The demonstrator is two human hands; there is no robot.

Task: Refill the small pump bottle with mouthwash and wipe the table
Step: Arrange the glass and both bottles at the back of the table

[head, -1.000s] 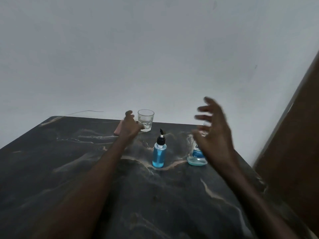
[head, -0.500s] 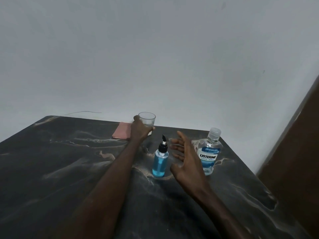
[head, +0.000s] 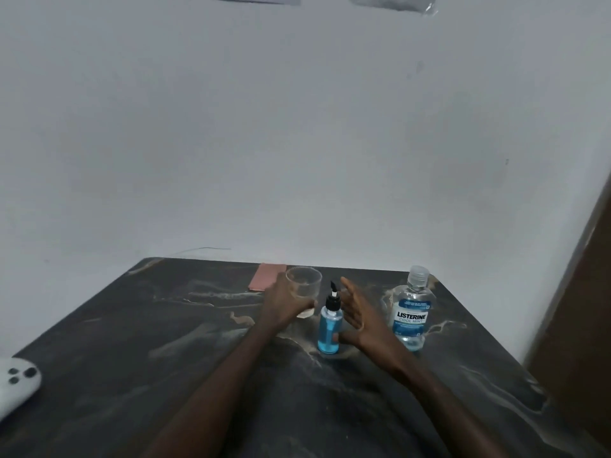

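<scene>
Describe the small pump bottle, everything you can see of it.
The small pump bottle is a slim clear plastic cylinder, nearly full of blue liquid. A black collar and pump head with a white stem sit on top, the nozzle pointing up and to the left. It stands upright on the dark marbled table, between the glass and the mouthwash bottle. The open right hand cups its right side, thumb at the base; the left hand holds the glass instead.

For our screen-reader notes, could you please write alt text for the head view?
On a dark marbled table, the left hand grips a clear glass while the open right hand reaches the small blue pump bottle. A capped Listerine bottle stands right; a pink cloth lies behind.
</scene>
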